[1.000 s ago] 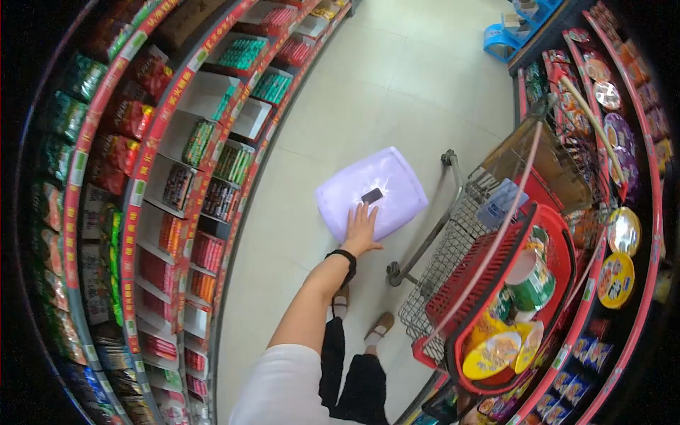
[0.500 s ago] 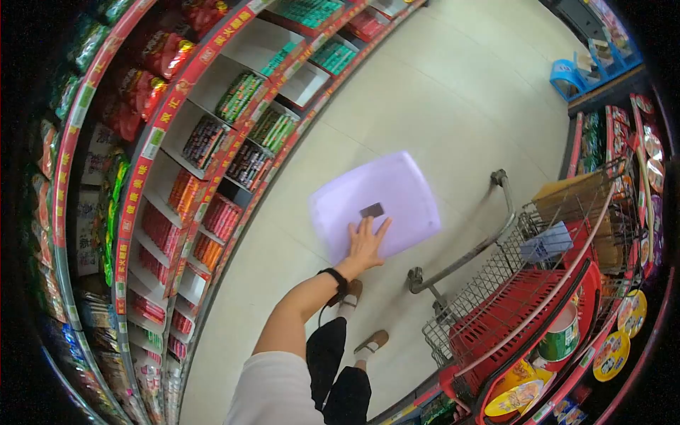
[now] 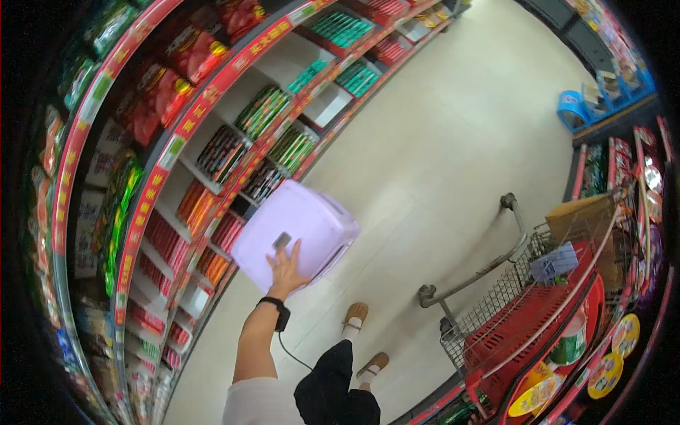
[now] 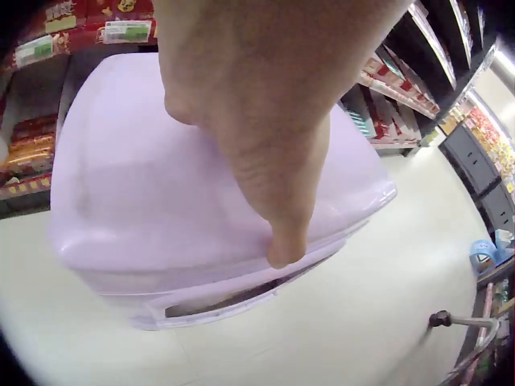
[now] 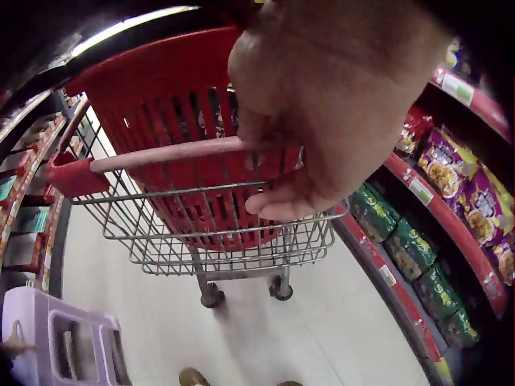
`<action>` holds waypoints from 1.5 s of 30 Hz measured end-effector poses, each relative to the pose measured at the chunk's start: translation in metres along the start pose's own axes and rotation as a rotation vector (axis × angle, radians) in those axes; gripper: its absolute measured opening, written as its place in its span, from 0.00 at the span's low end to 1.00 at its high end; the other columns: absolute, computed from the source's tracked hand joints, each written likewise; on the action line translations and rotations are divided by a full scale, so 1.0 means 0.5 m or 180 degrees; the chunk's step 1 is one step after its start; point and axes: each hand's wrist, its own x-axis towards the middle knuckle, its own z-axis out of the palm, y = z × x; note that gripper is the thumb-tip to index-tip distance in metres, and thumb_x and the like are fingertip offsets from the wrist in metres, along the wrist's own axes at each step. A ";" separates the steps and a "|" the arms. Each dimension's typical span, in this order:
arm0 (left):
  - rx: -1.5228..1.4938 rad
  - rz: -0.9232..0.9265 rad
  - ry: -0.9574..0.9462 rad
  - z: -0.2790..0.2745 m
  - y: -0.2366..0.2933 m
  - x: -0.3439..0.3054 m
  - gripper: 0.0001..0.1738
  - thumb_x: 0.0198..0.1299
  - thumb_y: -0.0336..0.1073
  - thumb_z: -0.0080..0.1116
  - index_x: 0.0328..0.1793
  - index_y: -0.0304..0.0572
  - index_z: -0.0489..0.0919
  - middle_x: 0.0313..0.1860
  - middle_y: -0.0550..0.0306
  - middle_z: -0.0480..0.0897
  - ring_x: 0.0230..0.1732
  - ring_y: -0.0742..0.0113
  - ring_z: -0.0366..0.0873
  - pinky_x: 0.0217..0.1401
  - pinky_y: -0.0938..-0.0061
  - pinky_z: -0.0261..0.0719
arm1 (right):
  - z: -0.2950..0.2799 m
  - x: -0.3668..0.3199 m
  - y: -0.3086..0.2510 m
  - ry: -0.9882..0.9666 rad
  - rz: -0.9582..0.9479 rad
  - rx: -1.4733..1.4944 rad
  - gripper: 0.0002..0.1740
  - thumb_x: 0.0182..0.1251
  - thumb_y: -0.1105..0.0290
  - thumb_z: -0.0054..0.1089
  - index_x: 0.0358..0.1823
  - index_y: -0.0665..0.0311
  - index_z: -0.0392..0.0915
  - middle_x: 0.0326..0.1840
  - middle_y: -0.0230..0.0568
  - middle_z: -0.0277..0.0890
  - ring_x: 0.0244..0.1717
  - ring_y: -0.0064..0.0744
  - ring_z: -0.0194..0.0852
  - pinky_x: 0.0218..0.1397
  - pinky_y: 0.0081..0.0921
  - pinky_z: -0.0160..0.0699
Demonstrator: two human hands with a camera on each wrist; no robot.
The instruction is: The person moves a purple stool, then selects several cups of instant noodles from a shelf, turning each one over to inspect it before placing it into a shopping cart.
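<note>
My left hand (image 3: 285, 273) lies on the seat of a lilac plastic stool (image 3: 304, 219), fingers spread, with fingertips at a dark slot (image 3: 282, 240) in its middle. In the left wrist view the thumb (image 4: 287, 245) runs down to the seat's edge, while the other fingers are hidden behind the hand. The stool is tilted and overlaps the lower shelves in the head view. My right hand (image 5: 322, 121) grips the handle (image 5: 165, 156) of a wire shopping cart (image 5: 217, 261), with its thumb and fingers on either side of the bar. A red basket (image 5: 173, 96) sits in the cart.
Shelves (image 3: 212, 212) of sausage packs curve along the left. Noodle packs (image 5: 414, 245) line the right shelf. The cart holds a green tub (image 3: 570, 343), a yellow bowl (image 3: 536, 397) and cardboard (image 3: 577, 219). A blue rack (image 3: 609, 103) stands far right. My feet (image 3: 354, 316) are beside the cart.
The stool and my left hand have moved left, close to the sausage shelves. The stool has tilted, so its side now shows. The head view has turned, and the cart appears lower right.
</note>
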 end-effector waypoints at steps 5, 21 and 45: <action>-0.0011 -0.0091 -0.0113 -0.004 -0.073 0.013 0.79 0.27 0.52 0.82 0.80 0.58 0.35 0.73 0.29 0.49 0.77 0.38 0.43 0.72 0.30 0.38 | 0.068 -0.150 0.085 0.0700 -0.0171 0.0423 0.41 0.68 0.34 0.38 0.68 0.61 0.63 0.59 0.53 0.74 0.53 0.52 0.77 0.45 0.36 0.84; -0.0883 0.2037 -0.2894 0.081 0.249 -0.447 0.45 0.54 0.63 0.63 0.69 0.40 0.67 0.61 0.45 0.76 0.63 0.52 0.72 0.66 0.63 0.69 | 0.334 -0.343 0.082 0.1318 -0.0645 0.2444 0.31 0.75 0.53 0.44 0.65 0.74 0.57 0.37 0.64 0.80 0.35 0.51 0.85 0.39 0.41 0.87; -0.1346 0.4183 -0.0363 -0.068 1.073 -0.766 0.40 0.50 0.49 0.70 0.63 0.31 0.68 0.64 0.33 0.69 0.65 0.40 0.65 0.67 0.57 0.63 | 0.168 -0.991 0.369 0.3443 -0.2159 0.1269 0.13 0.66 0.72 0.59 0.51 0.66 0.75 0.48 0.36 0.77 0.42 0.21 0.77 0.47 0.24 0.78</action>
